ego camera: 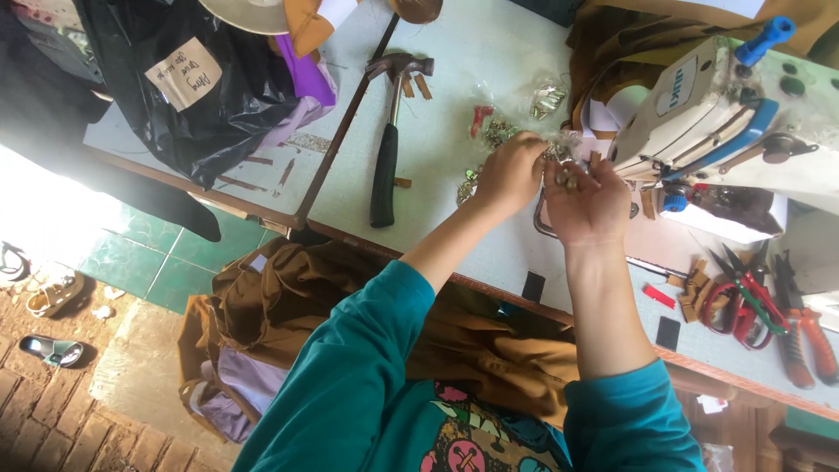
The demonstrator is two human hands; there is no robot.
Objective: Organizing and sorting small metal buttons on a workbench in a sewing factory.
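left hand (509, 172) pinches into a clear bag of metal bits (559, 149), just left of the sewing machine (699, 114); right hand (587, 199), cupped half-open (some bits inside), touches it, nearer the machine.

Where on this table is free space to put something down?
Bare tabletop lies between the hammer and the sewing machine, toward the far edge. It is crowded around the hands and by the scissors.
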